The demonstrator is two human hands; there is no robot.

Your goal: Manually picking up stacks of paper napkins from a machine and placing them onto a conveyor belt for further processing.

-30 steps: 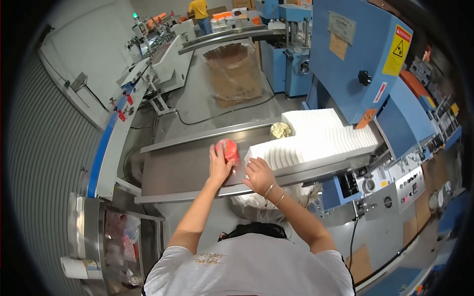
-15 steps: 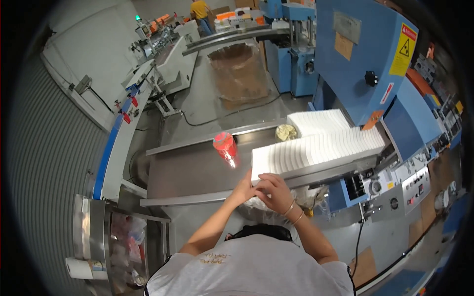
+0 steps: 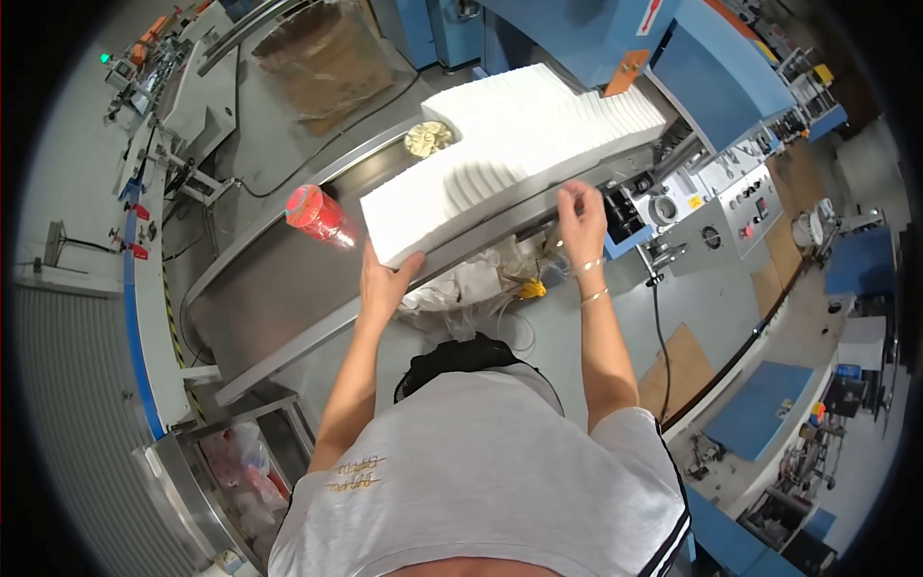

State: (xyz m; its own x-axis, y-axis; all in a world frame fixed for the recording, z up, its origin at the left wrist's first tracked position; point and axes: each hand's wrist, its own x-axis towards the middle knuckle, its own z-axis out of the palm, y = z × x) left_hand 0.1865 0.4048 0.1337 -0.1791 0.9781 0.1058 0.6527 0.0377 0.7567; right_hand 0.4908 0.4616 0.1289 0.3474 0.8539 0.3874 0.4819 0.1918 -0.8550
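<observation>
A long row of upright white paper sheets (image 3: 452,178), packed together like tissues, lies along a metal trough (image 3: 279,279). My left hand (image 3: 385,281) is at its near left end, the thumb on the near side and the fingers behind the end face, partly hidden. Off the row, my right hand (image 3: 582,226) hovers near its front edge beside the machine, fingers loosely bent, with nothing visible in them. A red cylindrical pack in shiny clear wrap (image 3: 322,216) stands left of the row. Behind the row sits a round, pale yellow crumpled bundle (image 3: 428,139).
A blue machine (image 3: 721,77) stands over the row's far right end, with a control panel (image 3: 755,212) at the right. Plastic-wrapped material (image 3: 466,279) lies below the trough. A plastic-lined carton (image 3: 322,62) is at the back; a metal bin (image 3: 240,462) stands lower left.
My right hand has left the row's end and moved right along its front. My left hand stays at the end. The view has shifted and turned.
</observation>
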